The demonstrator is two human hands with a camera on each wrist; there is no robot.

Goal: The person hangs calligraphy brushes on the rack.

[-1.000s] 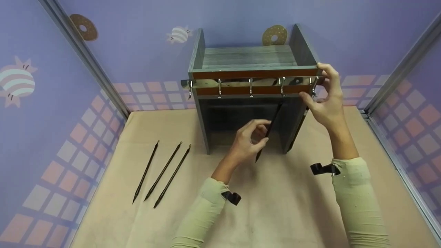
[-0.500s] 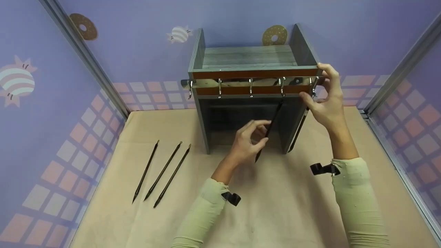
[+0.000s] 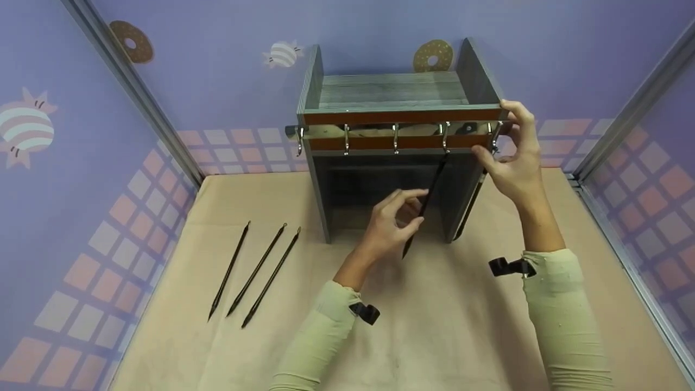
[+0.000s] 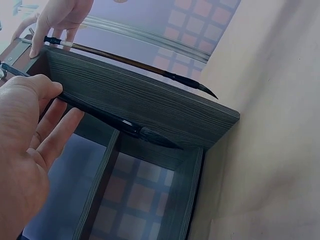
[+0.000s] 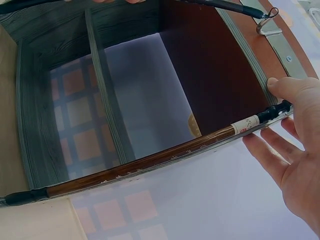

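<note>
While right hand [image 3: 513,163] steadies rack [image 3: 399,136], left hand [image 3: 388,225] pinches brush [image 3: 426,203].

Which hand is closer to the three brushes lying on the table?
Left. The left hand is nearer the three brushes, though apart, pinching another brush. The right hand is far over at the rack's hooks.

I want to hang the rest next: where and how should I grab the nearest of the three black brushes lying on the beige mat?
Pinch the rightmost black brush mid-shaft, coming from above with the left hand. It lies flat and slim, with a narrow gap to its neighbour, so fingertips fit astride it. Avoid the pointed bristle tip nearest you.
</note>
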